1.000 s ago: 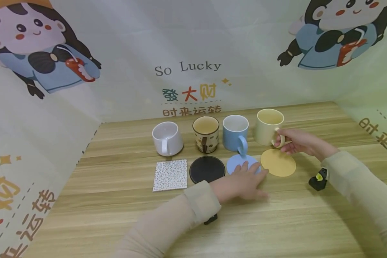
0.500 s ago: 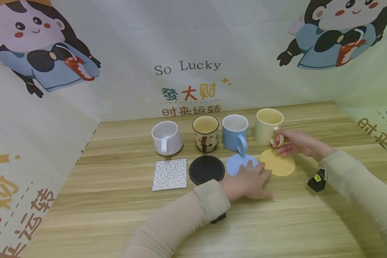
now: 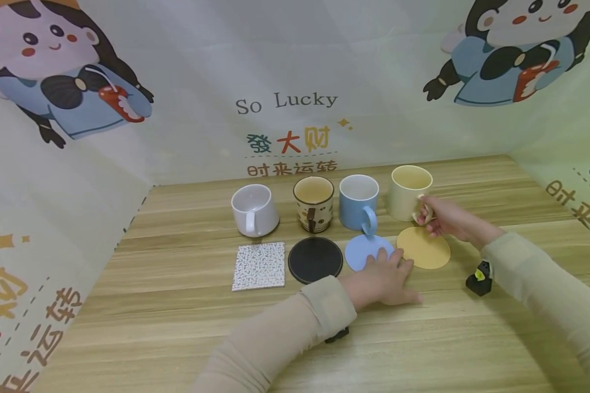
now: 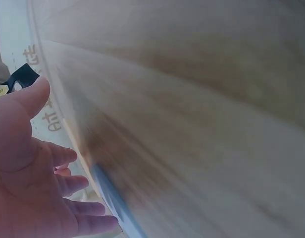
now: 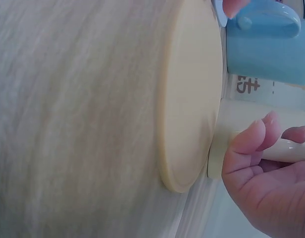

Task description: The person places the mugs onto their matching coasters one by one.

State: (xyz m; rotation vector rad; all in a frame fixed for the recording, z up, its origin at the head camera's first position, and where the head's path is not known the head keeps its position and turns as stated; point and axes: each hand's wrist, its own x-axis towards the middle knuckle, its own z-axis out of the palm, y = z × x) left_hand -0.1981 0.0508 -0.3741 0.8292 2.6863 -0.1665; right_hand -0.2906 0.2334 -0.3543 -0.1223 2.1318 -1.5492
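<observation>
**Lettering I read**

Beyond the left fingers point(image 3: 395, 259), "So Lucky" point(image 3: 286, 102), "發大财" point(image 3: 289, 142) and "时来运转" point(image 3: 292, 169) on the back wall point(image 3: 201, 136); well left, "财" point(image 3: 2, 289) and "运转" point(image 3: 43, 337) on the left wall point(image 3: 69, 224); right of the right fingers point(image 3: 436, 203), "时来" point(image 3: 559, 190) on the right wall point(image 3: 570, 147).

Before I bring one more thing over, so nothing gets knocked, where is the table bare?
Bare table lies left of the white mug and speckled coaster, between the sleeves, and right of the yellow mug, behind the right hand. It is crowded in the middle: four mugs stand close behind four coasters, with the left hand at the blue coaster.
</observation>
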